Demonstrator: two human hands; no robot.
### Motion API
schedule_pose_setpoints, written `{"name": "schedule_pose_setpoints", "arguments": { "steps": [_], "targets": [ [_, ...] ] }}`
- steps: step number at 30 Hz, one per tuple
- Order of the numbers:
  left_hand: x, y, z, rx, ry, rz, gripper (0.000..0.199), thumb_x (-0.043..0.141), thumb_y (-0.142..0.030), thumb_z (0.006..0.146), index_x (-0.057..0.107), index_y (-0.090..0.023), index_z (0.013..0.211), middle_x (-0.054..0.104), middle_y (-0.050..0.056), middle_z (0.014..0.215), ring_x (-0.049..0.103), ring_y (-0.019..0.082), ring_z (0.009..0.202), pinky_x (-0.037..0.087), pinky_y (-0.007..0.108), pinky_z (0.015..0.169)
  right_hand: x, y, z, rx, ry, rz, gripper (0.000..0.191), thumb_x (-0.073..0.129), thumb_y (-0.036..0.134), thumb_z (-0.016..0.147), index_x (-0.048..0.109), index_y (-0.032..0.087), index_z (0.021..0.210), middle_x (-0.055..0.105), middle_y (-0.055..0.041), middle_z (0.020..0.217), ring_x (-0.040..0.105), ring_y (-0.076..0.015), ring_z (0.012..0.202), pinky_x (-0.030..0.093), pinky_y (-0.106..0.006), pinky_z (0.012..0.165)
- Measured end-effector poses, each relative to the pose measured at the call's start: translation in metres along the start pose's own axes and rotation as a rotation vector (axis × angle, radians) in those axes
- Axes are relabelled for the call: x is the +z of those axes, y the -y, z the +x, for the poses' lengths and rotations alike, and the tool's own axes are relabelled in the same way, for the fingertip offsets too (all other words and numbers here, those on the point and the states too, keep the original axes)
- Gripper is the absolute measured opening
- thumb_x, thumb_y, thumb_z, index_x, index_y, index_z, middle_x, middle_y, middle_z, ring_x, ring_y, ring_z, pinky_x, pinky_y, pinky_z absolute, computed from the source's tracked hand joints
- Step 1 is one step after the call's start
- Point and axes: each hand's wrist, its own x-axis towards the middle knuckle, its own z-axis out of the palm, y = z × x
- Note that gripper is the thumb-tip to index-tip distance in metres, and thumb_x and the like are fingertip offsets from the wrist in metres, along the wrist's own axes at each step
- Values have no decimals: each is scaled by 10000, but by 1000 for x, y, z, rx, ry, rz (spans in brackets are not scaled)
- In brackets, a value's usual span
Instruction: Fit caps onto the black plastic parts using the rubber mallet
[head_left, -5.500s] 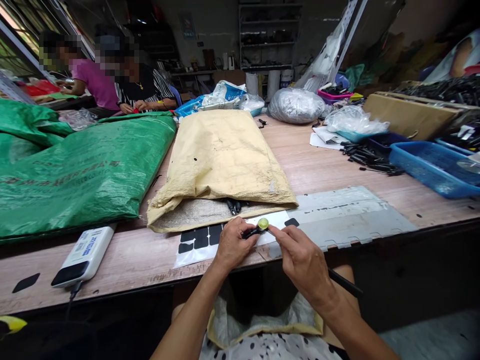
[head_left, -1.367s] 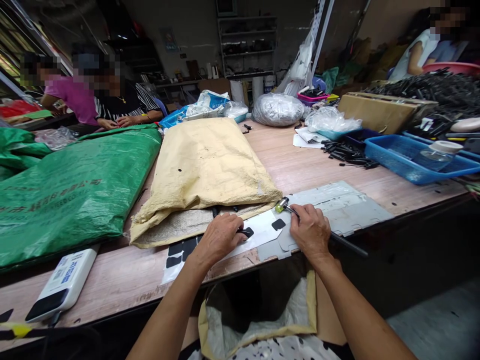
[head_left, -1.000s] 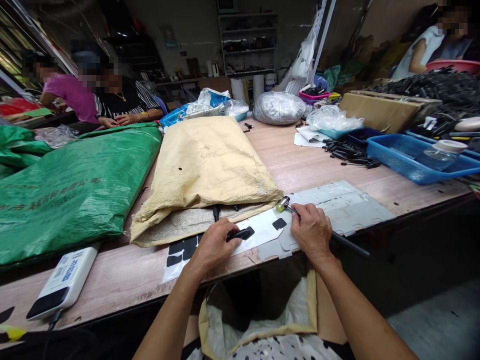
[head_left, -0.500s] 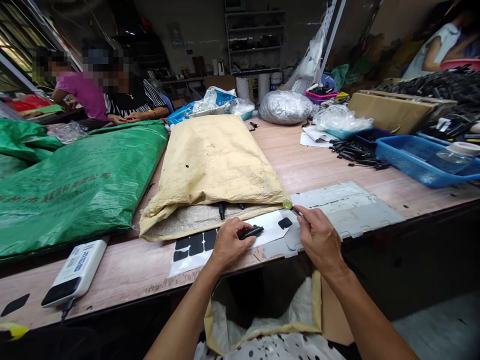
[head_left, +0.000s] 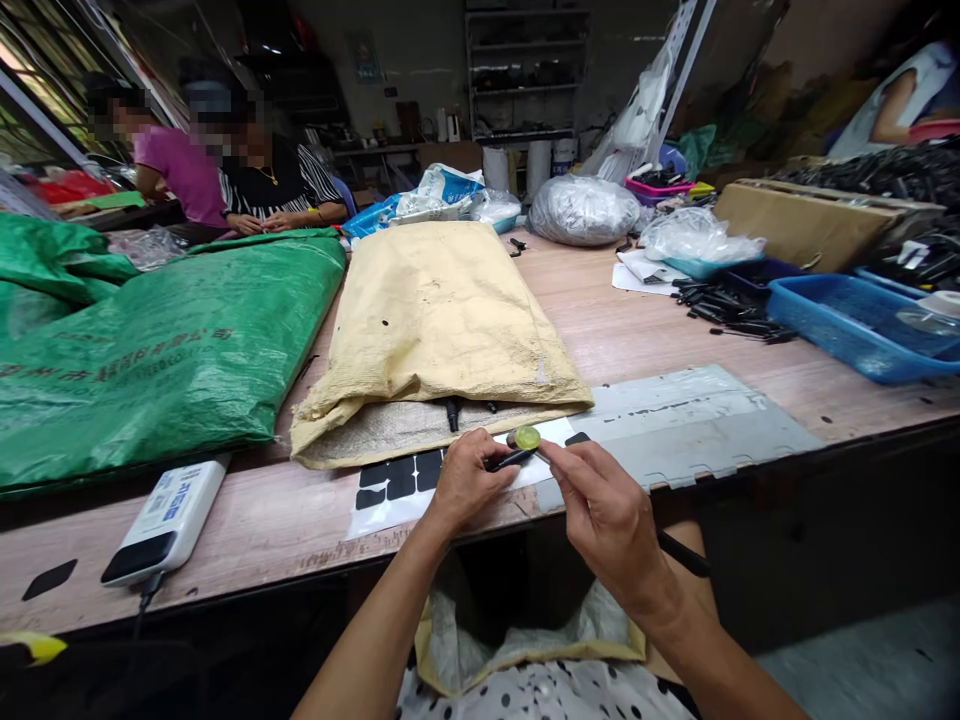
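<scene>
My left hand point(head_left: 469, 475) is closed around a slim black tube-shaped part point(head_left: 510, 459), lying over the table's front edge. In my right hand point(head_left: 607, 510) is a small mallet; its round yellow-green head point(head_left: 527, 438) is right at the black part, and the dark handle end point(head_left: 684, 554) sticks out behind my palm. Whether the head touches the part I cannot tell. Beneath my left hand lies a white sheet point(head_left: 375, 518) with several black rounded-square pads point(head_left: 400, 478). A yellow woven sack point(head_left: 450, 310) lies just beyond, black part ends point(head_left: 453, 414) poking from its mouth.
To the left are a green sack point(head_left: 172, 350) and a white power bank point(head_left: 166, 520) with a cable. A grey board point(head_left: 697, 425) lies right of my hands. Farther right stand a blue tray point(head_left: 862, 325) and black parts point(head_left: 731, 312). An open sack point(head_left: 525, 650) sits at my lap. Co-workers sit beyond.
My right hand has moved left, bringing the mallet head from beside the sack's corner to the black part in my left hand. The whole view has shifted slightly.
</scene>
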Motion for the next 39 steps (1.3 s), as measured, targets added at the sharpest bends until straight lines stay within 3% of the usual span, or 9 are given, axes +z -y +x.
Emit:
{"name": "schedule_pose_setpoints", "arguments": {
  "steps": [5,11,17,22,27,31,33,36,39],
  "targets": [
    [0,0,0,1,0,-6,94,721,-194,793,791,-230,844,563,-8,747,557,163,794,410,270,724,5,-4,-3,28,116,-122,452,457,81,963,662,293,1306,643,-39,885,626,-181,867,489,-277,772],
    [2,1,0,-23,-1,1,166,741,-208,787,810,-233,936,595,-3,772,567,160,781,425,278,742,-1,-8,1,63,-36,-68,438,446,123,989,641,291,1343,663,-57,961,636,-186,908,499,-295,836],
    [2,0,0,-14,-11,-15,159,749,-210,775,806,-214,924,606,1,772,574,163,783,428,285,752,1,-15,-2,108,64,-143,429,448,110,978,678,296,1289,666,-41,918,634,-179,883,473,-276,791],
    [-1,1,0,-11,11,-45,162,741,-238,788,789,-213,941,611,6,805,568,173,797,415,294,744,-11,-41,11,162,-73,-280,364,490,164,982,699,276,1259,689,-51,952,623,-199,900,446,-300,792],
    [-5,3,0,13,47,-103,191,671,-339,879,761,-211,989,618,19,862,579,189,844,411,307,753,-9,-77,15,234,-47,-482,293,537,142,942,751,227,1124,674,-69,893,577,-226,876,403,-338,743],
    [-7,1,0,45,62,-38,199,607,-342,923,744,-201,950,637,31,873,582,208,896,399,327,796,-7,-71,19,225,-39,-478,263,598,188,910,735,236,1129,666,-96,1027,548,-282,983,412,-394,793],
    [-6,1,0,61,76,-9,220,581,-349,941,744,-202,961,641,35,877,582,214,906,394,334,809,-9,-57,26,144,16,-325,336,652,223,878,691,234,1212,651,-101,1112,545,-285,1046,437,-405,862],
    [-6,1,-1,90,95,6,237,566,-360,955,744,-208,991,650,37,897,579,220,923,390,344,827,-6,-38,36,21,258,-28,440,698,266,858,618,239,1289,656,-73,1107,577,-239,1033,462,-370,915],
    [-6,3,-2,122,105,12,230,565,-366,966,738,-215,986,651,29,894,579,218,926,383,350,834,2,-31,40,-21,440,42,285,690,315,883,656,231,1153,661,-52,1013,588,-216,978,460,-346,873]
  ]
}}
